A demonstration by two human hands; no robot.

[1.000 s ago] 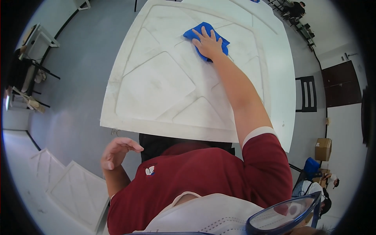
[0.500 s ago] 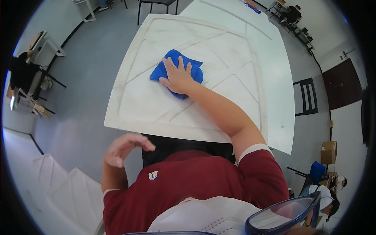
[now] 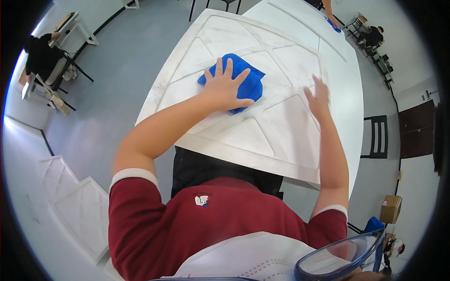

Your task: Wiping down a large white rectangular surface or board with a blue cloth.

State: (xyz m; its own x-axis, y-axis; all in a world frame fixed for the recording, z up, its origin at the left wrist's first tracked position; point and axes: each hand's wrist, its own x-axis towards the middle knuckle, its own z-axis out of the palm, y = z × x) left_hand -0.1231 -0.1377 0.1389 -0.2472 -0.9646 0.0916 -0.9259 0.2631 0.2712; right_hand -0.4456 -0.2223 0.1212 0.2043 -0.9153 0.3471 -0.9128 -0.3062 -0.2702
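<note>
A square white panel (image 3: 191, 84) with a raised rim and diagonal ribs lies before me on a white table (image 3: 347, 84). On its middle rests a crumpled blue cloth (image 3: 251, 86). My left hand (image 3: 223, 90) lies flat on this cloth, fingers spread, without gripping it. Over the panel's right edge is my right hand (image 3: 318, 99), a little blurred, with its fingers apart and nothing in it.
Two more white panels (image 3: 84, 213) lean at the lower left. A black chair (image 3: 376, 136) stands right of the table. Another person's hand (image 3: 333, 21) is on a blue cloth at the table's far end. A seated person (image 3: 44, 58) is at far left.
Earlier my right hand lay on the cloth and my left was raised off the panel's near left corner. Now my left is on the cloth and my right over the right edge. The panel looks turned slightly.
</note>
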